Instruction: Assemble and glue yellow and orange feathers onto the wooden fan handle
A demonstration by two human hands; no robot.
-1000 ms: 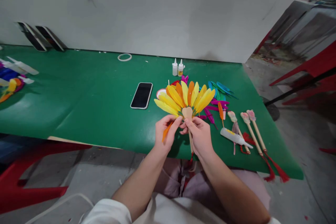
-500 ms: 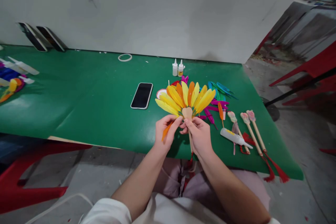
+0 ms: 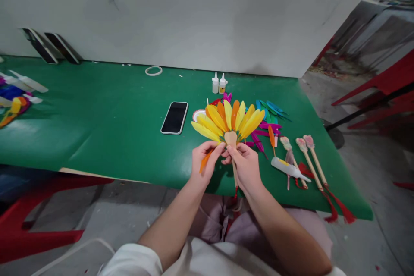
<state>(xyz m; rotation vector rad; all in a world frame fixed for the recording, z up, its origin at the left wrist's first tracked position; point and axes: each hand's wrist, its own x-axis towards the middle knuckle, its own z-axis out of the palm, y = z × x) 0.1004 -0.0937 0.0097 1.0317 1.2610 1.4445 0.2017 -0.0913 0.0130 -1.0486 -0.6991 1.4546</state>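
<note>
A feather fan with yellow and orange feathers spread from a wooden handle is held upright over the table's front edge. My right hand is closed round the handle just below its wide head. An orange feather is pinched between the thumb and fingers of my left hand, its tip pointing down and the quill end hidden by the fingertips. Both hands meet close to the fan's base. Behind the fan lie loose magenta feathers and blue feathers.
A phone lies left of the fan. Two small glue bottles stand behind it. On the right are a glue bottle on its side and several wooden handles with red tassels. A white ring is near the wall.
</note>
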